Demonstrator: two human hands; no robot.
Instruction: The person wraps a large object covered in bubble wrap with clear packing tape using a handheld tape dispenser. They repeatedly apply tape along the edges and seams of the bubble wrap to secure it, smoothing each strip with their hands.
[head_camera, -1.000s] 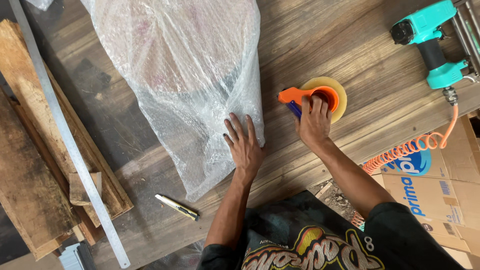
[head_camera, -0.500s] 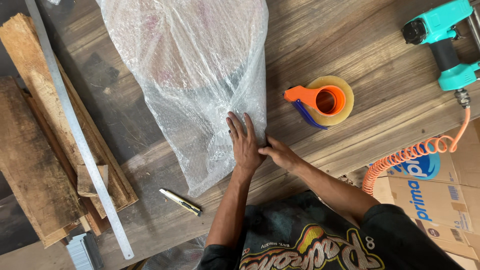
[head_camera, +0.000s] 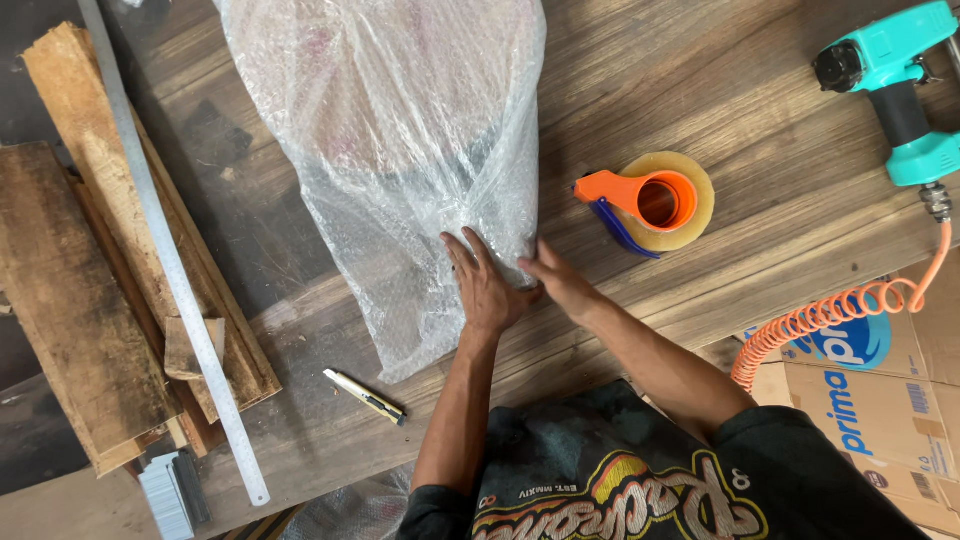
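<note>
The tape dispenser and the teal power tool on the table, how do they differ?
The tape dispenser is orange with a yellowish clear tape roll; the power tool is teal and black. The tape dispenser lies free on the wooden table, near the right hand; the power tool sits at the far corner, joined to a coiled orange hose. Both lie untouched while both hands press the bubble-wrapped bundle.

A large bundle wrapped in clear bubble wrap (head_camera: 400, 150) fills the middle of the wooden bench (head_camera: 700, 90). Bare planks lie open between it and the orange-handled tape dispenser (head_camera: 655, 203) toward the right edge. A small yellow utility knife (head_camera: 365, 396) sits near the front edge; a long steel ruler (head_camera: 170, 250) and stacked wooden boards (head_camera: 90, 290) block the left side.
</note>
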